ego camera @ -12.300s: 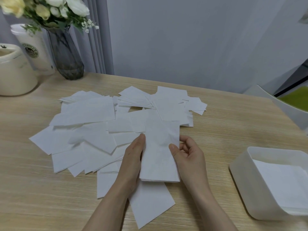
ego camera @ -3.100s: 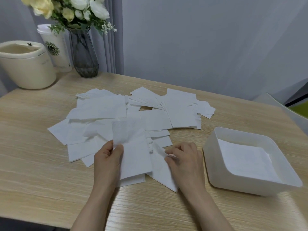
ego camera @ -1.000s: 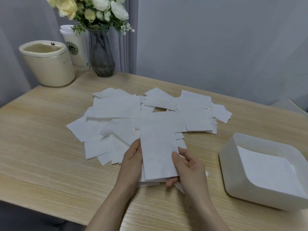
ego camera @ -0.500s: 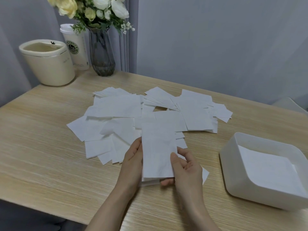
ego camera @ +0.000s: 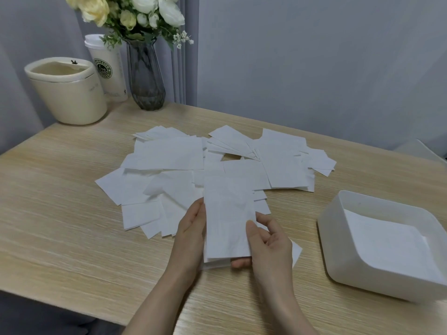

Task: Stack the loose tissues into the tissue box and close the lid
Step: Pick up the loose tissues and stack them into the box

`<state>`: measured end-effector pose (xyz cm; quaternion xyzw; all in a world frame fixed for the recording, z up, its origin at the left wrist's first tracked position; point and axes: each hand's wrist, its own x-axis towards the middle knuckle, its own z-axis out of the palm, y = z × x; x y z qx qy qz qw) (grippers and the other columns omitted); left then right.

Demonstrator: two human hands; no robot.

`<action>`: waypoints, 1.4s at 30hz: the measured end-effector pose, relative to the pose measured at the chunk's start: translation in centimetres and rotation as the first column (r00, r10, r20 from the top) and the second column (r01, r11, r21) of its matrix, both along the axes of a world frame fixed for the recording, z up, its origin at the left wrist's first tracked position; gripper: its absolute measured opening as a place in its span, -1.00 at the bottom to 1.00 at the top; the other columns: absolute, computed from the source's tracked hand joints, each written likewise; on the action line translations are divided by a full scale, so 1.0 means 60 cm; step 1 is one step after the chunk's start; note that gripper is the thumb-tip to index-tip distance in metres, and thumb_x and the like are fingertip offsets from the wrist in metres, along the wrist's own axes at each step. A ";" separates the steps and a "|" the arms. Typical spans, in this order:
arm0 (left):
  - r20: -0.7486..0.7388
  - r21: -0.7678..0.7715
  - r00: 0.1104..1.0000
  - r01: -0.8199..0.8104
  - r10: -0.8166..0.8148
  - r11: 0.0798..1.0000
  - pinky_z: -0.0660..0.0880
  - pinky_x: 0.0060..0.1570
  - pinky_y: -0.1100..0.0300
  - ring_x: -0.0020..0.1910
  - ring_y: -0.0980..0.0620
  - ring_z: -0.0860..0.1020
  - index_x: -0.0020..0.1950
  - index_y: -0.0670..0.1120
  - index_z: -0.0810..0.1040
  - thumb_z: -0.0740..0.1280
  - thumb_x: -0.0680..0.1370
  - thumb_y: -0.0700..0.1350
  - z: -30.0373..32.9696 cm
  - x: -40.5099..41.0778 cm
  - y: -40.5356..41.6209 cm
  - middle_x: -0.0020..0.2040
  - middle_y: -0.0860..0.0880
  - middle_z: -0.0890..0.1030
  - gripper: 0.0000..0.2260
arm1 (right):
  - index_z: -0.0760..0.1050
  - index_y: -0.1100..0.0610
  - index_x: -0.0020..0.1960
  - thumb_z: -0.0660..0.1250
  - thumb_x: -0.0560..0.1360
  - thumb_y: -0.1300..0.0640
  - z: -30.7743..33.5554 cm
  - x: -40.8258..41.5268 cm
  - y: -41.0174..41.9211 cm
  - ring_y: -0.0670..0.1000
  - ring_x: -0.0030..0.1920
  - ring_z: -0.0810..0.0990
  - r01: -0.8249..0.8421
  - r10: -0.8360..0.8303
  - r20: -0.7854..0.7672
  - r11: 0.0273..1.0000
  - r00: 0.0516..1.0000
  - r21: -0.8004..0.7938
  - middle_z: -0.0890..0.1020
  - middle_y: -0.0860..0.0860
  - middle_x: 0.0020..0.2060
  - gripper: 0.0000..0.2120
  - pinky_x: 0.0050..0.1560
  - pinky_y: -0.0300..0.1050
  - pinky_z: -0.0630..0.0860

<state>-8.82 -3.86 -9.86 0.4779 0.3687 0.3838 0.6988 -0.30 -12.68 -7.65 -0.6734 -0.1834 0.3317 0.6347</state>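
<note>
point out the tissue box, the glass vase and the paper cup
tissue box (ego camera: 331, 240), head view, on its near left outer wall
glass vase (ego camera: 145, 78), head view, on the middle of its body
paper cup (ego camera: 106, 66), head view, on its side by the logo

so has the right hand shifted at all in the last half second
No, not that I can tell. The right hand sits at the same edge of the held tissue stack, the same gap left of the tissue box.
</note>
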 end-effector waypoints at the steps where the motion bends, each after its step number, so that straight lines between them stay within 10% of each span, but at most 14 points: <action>1: -0.013 0.032 1.000 0.001 -0.001 0.999 0.51 0.09 0.04 0.04 0.05 0.64 0.06 -0.05 0.63 0.17 0.67 -0.01 0.000 0.000 0.000 0.03 0.01 0.70 -0.74 | 0.48 0.02 0.05 0.23 0.61 0.17 0.000 0.000 0.000 0.10 -0.54 0.56 0.001 -0.001 -0.004 1.000 1.000 -0.002 0.69 0.07 -0.31 -0.90 -0.52 -0.20 0.47; 5: 0.004 0.061 0.999 0.034 -0.034 0.998 0.52 0.12 0.00 0.09 -0.05 0.63 0.13 -0.10 0.60 0.21 0.60 0.18 -0.003 -0.001 0.000 0.06 -0.05 0.68 -0.62 | 0.48 0.02 0.07 0.23 0.61 0.16 -0.003 -0.001 0.002 0.11 -0.54 0.55 0.006 -0.006 -0.005 1.000 1.000 -0.005 0.69 0.08 -0.32 -0.91 -0.47 -0.14 0.48; 12: -0.008 0.077 1.000 0.002 -0.001 0.997 0.56 0.03 0.04 0.05 -0.06 0.66 0.24 0.05 0.51 0.24 0.65 -0.19 -0.015 0.000 0.004 0.07 -0.07 0.69 -0.78 | 0.53 0.01 0.10 0.34 0.54 0.17 -0.009 0.036 -0.012 -0.08 -0.41 0.52 0.039 -0.028 0.185 0.998 0.982 -0.056 0.61 -0.10 -0.31 -0.84 -0.29 -0.14 0.45; 16: -0.008 0.079 0.999 -0.042 0.043 0.996 0.57 -0.07 0.22 0.01 0.07 0.66 0.24 0.14 0.48 0.21 0.65 -0.23 -0.017 -0.002 0.007 0.10 -0.01 0.67 -0.70 | 0.39 -0.05 0.30 0.33 0.53 0.12 -0.009 0.079 -0.031 -0.23 0.00 0.49 0.088 0.182 0.648 0.928 0.739 -0.361 0.46 -0.19 0.10 -0.64 -0.05 -0.24 0.38; 22: 0.025 0.016 0.988 -0.156 0.155 0.988 0.54 -0.24 0.37 -0.12 0.18 0.66 0.18 0.10 0.51 0.23 0.63 -0.27 -0.016 -0.004 0.013 0.03 0.03 0.67 -0.71 | 0.31 0.03 0.34 0.31 0.51 -0.08 -0.007 0.095 -0.035 -0.03 0.18 0.46 0.120 0.435 0.603 0.738 0.669 -0.664 0.41 -0.06 0.22 -0.54 0.02 -0.11 0.43; 31: 0.022 0.006 0.988 -0.150 0.150 0.989 0.53 -0.29 0.37 -0.21 0.21 0.66 0.17 0.03 0.52 0.22 0.63 -0.29 -0.013 -0.003 0.013 -0.16 0.16 0.71 -0.75 | 0.33 0.02 -0.30 0.36 0.44 0.01 0.001 0.100 -0.039 -0.01 -0.17 0.46 0.122 0.367 0.613 0.784 0.700 -0.609 0.49 -0.08 -0.27 -0.75 -0.26 -0.09 0.35; 42: -0.012 0.004 0.989 -0.145 0.145 0.989 0.54 -0.28 0.36 -0.15 0.18 0.67 0.21 0.05 0.51 0.23 0.63 -0.27 -0.013 -0.005 0.011 -0.09 0.12 0.71 -0.74 | 0.42 0.03 -0.05 0.19 0.61 0.13 0.014 0.094 -0.057 0.03 -0.23 0.52 0.284 -0.093 0.635 0.937 0.767 -0.206 0.56 -0.11 -0.31 -0.92 -0.28 -0.06 0.30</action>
